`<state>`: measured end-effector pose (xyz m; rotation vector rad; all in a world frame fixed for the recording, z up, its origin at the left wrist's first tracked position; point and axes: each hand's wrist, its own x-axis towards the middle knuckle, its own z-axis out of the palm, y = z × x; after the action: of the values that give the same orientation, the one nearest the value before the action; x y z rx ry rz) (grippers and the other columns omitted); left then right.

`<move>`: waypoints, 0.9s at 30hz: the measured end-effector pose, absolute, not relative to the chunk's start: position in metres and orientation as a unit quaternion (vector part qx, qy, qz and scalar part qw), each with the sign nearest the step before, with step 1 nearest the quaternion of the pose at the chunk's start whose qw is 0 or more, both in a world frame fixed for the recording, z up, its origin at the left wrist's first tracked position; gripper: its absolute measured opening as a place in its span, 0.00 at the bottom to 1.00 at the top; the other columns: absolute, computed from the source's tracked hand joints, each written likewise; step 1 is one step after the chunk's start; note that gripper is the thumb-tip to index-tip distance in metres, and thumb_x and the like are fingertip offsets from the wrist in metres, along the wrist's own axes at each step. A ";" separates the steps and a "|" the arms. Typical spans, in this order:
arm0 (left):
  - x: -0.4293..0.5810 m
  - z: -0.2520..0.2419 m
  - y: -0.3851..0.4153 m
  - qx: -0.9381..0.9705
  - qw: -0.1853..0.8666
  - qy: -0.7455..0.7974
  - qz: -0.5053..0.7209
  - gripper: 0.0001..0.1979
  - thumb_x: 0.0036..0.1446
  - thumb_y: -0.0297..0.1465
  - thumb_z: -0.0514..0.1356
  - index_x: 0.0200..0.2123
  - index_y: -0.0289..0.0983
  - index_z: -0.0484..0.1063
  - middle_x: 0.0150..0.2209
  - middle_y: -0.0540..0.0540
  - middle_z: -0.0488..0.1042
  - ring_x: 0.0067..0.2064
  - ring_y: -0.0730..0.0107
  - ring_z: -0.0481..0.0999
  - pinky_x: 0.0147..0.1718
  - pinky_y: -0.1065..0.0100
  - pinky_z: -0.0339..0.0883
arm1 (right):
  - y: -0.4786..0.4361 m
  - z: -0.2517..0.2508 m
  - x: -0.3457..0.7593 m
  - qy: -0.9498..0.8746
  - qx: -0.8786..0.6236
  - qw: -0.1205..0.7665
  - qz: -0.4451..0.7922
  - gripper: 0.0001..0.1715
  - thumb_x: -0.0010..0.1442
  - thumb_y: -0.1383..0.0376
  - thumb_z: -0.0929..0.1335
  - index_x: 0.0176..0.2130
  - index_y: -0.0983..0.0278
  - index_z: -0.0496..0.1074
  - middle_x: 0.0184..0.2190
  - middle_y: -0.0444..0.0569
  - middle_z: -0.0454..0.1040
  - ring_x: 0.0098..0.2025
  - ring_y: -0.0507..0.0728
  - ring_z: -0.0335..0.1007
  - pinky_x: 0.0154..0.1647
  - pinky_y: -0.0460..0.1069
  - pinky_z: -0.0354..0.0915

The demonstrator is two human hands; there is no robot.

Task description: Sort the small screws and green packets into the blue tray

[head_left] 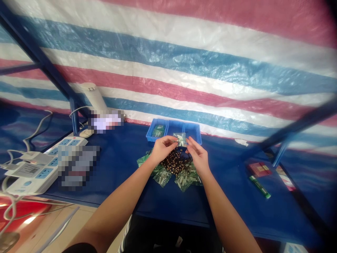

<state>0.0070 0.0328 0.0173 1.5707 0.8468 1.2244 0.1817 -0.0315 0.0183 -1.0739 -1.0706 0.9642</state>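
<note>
A small clear plastic bag [180, 138] with silvery metal pieces in it is held up between my two hands. My left hand [163, 147] pinches its left edge between thumb and fingers. At the bag's right edge, my right hand [198, 154] has its thumb and fingers closed on it. Below them lies a pile of small dark and brass-coloured screw-like parts [175, 163]. Several similar bags of silvery pieces [162, 176] surround the pile. Just behind my hands stands a blue tray [199, 131] with three compartments; its left one contains greenish bags [158, 130].
A white power strip [39, 181] with cables and a blurred-out flat object [79, 167] lie at the left. To the right are a red box [259, 169] and a green pack [259, 187]. Blue frame bars [75, 116] and a striped sheet [184, 63] bound the blue table.
</note>
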 end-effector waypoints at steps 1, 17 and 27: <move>0.006 0.019 0.034 0.618 0.460 0.344 0.537 0.14 0.54 0.35 0.66 0.42 0.35 0.76 0.31 0.44 0.79 0.33 0.67 0.79 0.32 0.67 0.73 | -0.031 0.018 0.182 -0.467 -0.465 0.623 0.421 0.31 0.57 0.53 0.71 0.58 0.57 0.70 0.55 0.52 0.74 0.51 0.65 0.74 0.46 0.58 0.72; -0.030 0.028 0.057 0.478 0.372 0.579 0.546 0.20 0.58 0.38 0.59 0.50 0.33 0.73 0.26 0.45 0.77 0.16 0.71 0.70 0.14 0.72 0.60 | -0.026 0.012 0.186 -0.469 -0.512 0.612 0.378 0.16 0.59 0.55 0.69 0.42 0.63 0.77 0.37 0.52 0.81 0.36 0.59 0.78 0.35 0.52 0.70; -0.022 0.033 0.046 0.598 0.233 0.546 0.538 0.13 0.60 0.33 0.53 0.40 0.37 0.76 0.24 0.51 0.74 0.23 0.73 0.72 0.26 0.73 0.66 | -0.029 0.011 0.195 -0.639 -0.622 0.436 0.120 0.13 0.59 0.63 0.66 0.40 0.60 0.79 0.36 0.49 0.80 0.39 0.60 0.72 0.45 0.55 0.67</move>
<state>-0.0223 0.0462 0.0332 1.6430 1.5003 1.4783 0.1951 -0.0288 0.0113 -1.5478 -1.5902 0.2981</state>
